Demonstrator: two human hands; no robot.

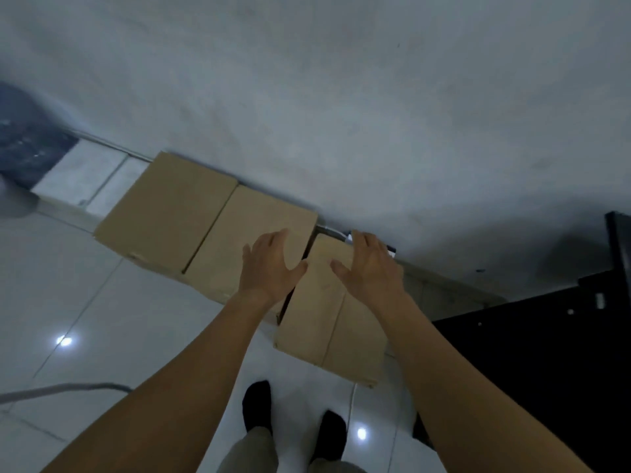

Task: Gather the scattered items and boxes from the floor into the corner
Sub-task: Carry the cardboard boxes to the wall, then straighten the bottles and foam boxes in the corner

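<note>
Brown cardboard is seen in two closed boxes set along the grey wall (341,114): a large flat brown cardboard box (191,220) and, just to its right, a smaller brown cardboard box (324,322) on the white tiled floor (68,285). The left hand (269,268) is held over the large box's right edge, the right hand (370,268) over the smaller box's far end. Fingers are straight, slightly apart, gripping nothing; contact cannot be told. Black furniture (546,353) stands at the right.

Bare left hand (273,264) and right hand (370,268), bare forearms (191,367) — black socks (256,404), pale grey-beige trousers (252,452) above them.
</note>
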